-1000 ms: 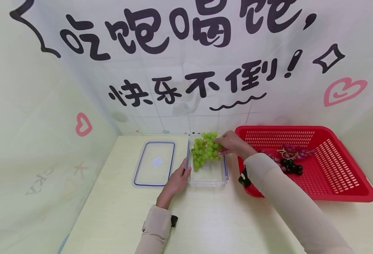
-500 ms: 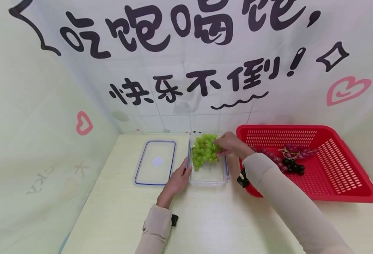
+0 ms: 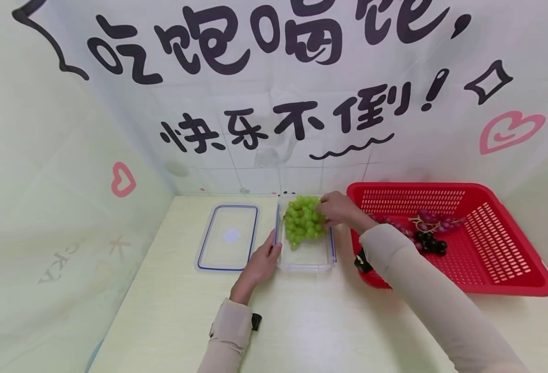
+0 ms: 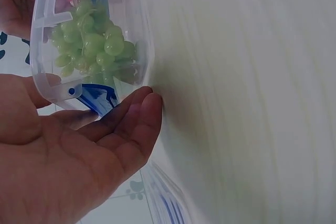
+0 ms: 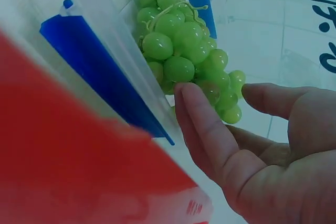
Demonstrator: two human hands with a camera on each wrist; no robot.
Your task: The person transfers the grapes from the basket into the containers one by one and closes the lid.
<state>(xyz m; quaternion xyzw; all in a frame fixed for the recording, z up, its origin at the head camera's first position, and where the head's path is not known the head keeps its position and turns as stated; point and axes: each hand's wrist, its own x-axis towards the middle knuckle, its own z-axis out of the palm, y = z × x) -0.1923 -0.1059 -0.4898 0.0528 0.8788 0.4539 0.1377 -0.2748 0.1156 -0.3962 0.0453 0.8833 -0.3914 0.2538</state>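
A bunch of green grapes [image 3: 302,220] lies inside a clear plastic container [image 3: 304,268] with blue side latches. My right hand [image 3: 341,210] reaches over the container's right side. In the right wrist view, its fairly straight fingers [image 5: 207,124] touch the grapes [image 5: 181,40], and the thumb stands apart at the bunch's edge. My left hand [image 3: 262,262] holds the container's left side. Seen from the left wrist, its thumb is at the rim and its fingers [image 4: 142,121] lie outside the wall by a blue latch [image 4: 97,97].
A clear lid with a blue seal [image 3: 227,265] lies on the table [image 3: 302,331] left of the container. To the right stands a red perforated basket [image 3: 512,243] with purple grapes [image 3: 434,223] and black grapes [image 3: 430,243]. A printed cloth [image 3: 264,103] hangs behind.
The green bunch has settled lower and more compactly in the container, its left edge shifting slightly right. My right hand stays beside it; my left hand keeps its place.
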